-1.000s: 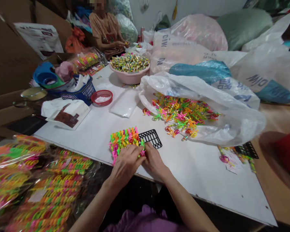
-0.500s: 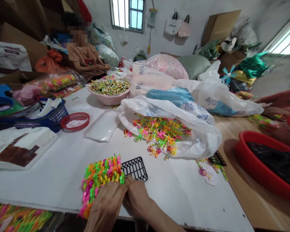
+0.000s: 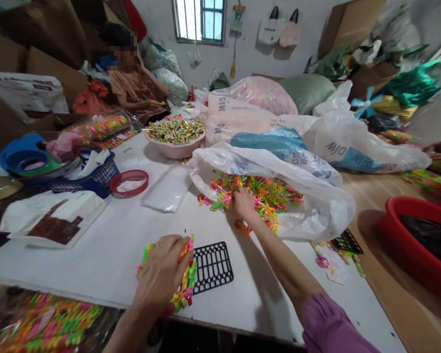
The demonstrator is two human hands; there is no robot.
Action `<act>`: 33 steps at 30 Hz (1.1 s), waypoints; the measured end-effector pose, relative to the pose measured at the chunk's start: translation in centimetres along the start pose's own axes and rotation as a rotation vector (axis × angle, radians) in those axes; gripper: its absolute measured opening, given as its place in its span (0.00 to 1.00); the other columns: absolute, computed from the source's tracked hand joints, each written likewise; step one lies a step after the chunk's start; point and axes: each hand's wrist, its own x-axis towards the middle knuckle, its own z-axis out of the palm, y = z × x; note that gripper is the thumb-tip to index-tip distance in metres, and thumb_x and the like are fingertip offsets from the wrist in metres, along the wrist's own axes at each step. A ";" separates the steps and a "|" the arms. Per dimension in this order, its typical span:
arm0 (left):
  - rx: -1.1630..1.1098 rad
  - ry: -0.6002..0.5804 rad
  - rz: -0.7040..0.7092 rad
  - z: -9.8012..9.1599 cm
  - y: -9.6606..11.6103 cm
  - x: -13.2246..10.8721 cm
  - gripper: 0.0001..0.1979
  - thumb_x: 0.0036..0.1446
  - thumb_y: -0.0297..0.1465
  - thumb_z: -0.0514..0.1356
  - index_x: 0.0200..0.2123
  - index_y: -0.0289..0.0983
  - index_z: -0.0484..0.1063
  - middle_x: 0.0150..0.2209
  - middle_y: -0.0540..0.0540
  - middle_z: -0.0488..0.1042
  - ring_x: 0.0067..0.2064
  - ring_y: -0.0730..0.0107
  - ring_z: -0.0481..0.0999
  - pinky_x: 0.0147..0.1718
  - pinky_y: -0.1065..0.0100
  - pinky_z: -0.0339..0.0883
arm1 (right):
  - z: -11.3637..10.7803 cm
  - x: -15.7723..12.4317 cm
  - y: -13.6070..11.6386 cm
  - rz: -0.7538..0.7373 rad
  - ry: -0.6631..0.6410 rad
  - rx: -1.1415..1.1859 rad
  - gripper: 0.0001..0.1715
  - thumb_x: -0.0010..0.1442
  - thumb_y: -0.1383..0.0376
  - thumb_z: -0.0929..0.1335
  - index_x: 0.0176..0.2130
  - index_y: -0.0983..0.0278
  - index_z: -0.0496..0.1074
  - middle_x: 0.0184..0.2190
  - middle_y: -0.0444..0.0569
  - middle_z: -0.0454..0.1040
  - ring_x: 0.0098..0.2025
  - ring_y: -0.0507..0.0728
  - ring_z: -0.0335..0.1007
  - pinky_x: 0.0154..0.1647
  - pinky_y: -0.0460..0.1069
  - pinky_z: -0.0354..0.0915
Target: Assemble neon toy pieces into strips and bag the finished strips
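Note:
My left hand (image 3: 162, 267) lies over a black plastic grid rack (image 3: 213, 267), its fingers curled on the colourful small plastic toys (image 3: 189, 279) fixed across the rack's left part. The right part of the rack shows bare slots. Farther forward, my right hand (image 3: 244, 202) reaches into a loose heap of similar toys (image 3: 275, 191) at the mouth of a white plastic sack (image 3: 316, 215). Its fingers are stretched out and a little apart among the toys; the fingertips are partly hidden.
A pink basin (image 3: 176, 149) full of small pieces stands behind a flat clear bag (image 3: 167, 193). At left are a red basket (image 3: 130, 184), a blue basket (image 3: 110, 174) and a white-brown pouch (image 3: 55, 220). A red tub (image 3: 393, 225) is at right. A person (image 3: 135, 93) sits at back left.
My right hand has left the rack and moved forward into the toy heap. My left hand has shifted up over the toys on the rack. The view has turned slightly left.

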 end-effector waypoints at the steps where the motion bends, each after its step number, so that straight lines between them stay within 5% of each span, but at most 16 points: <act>1: -0.019 -0.072 -0.021 0.3 -0.2 0.5 0.10 0.60 0.34 0.51 0.38 0.38 0.70 0.35 0.46 0.72 0.37 0.65 0.71 0.37 0.63 0.63 | 0.2 -0.8 0.0 -0.024 0.039 0.013 0.14 0.60 0.70 0.59 0.40 0.68 0.72 0.45 0.60 0.68 0.48 0.61 0.59 0.47 0.54 0.53; 4: -0.065 -0.170 -0.018 1.4 -0.3 0.4 0.12 0.62 0.30 0.48 0.32 0.38 0.70 0.31 0.48 0.71 0.35 0.66 0.70 0.37 0.63 0.62 | 0.3 -3.5 -0.1 -0.087 0.072 0.154 0.11 0.60 0.67 0.61 0.40 0.65 0.70 0.40 0.54 0.70 0.43 0.57 0.63 0.43 0.50 0.55; 9: -0.069 -0.153 -0.001 1.8 -0.5 -1.0 0.11 0.62 0.30 0.47 0.34 0.37 0.69 0.31 0.47 0.71 0.36 0.68 0.70 0.38 0.65 0.61 | 0.5 -7.4 -1.6 -0.057 -0.127 0.723 0.11 0.52 0.59 0.68 0.31 0.65 0.68 0.24 0.41 0.67 0.26 0.50 0.60 0.27 0.44 0.53; 13: -0.070 -0.227 -0.052 0.8 -0.2 -0.6 0.10 0.62 0.29 0.49 0.34 0.36 0.69 0.32 0.47 0.70 0.38 0.67 0.69 0.39 0.64 0.62 | 1.4 -10.3 -3.7 -0.070 -0.243 1.021 0.12 0.50 0.59 0.69 0.28 0.65 0.68 0.20 0.39 0.65 0.24 0.48 0.59 0.25 0.43 0.53; 17: -0.077 -0.205 -0.084 0.2 0.4 0.1 0.08 0.60 0.29 0.51 0.37 0.35 0.70 0.38 0.44 0.70 0.42 0.65 0.68 0.44 0.62 0.62 | 2.8 -12.4 -5.5 -0.014 -0.278 1.008 0.08 0.51 0.63 0.68 0.27 0.66 0.69 0.21 0.40 0.67 0.26 0.49 0.61 0.28 0.44 0.55; 22: -0.160 -0.299 -0.036 0.4 0.6 0.2 0.10 0.61 0.26 0.49 0.41 0.35 0.69 0.37 0.45 0.72 0.42 0.66 0.69 0.45 0.64 0.62 | 3.7 -13.1 -8.3 -0.132 -0.234 1.115 0.07 0.56 0.66 0.64 0.35 0.66 0.69 0.30 0.44 0.70 0.32 0.51 0.64 0.35 0.44 0.58; 28: -0.218 -0.195 -0.051 0.7 0.1 -0.3 0.15 0.57 0.34 0.57 0.46 0.34 0.66 0.41 0.44 0.73 0.44 0.65 0.70 0.44 0.63 0.63 | 4.9 -13.9 -9.9 -0.286 -0.149 0.845 0.06 0.57 0.70 0.61 0.37 0.65 0.66 0.35 0.48 0.66 0.37 0.53 0.62 0.38 0.46 0.58; 33: -0.210 -0.190 0.001 1.5 0.0 -0.1 0.09 0.60 0.33 0.53 0.40 0.38 0.70 0.35 0.47 0.73 0.39 0.67 0.71 0.40 0.64 0.64 | 5.0 -13.8 -10.3 -0.321 -0.165 0.679 0.12 0.57 0.71 0.59 0.41 0.65 0.65 0.36 0.49 0.65 0.35 0.53 0.62 0.35 0.46 0.58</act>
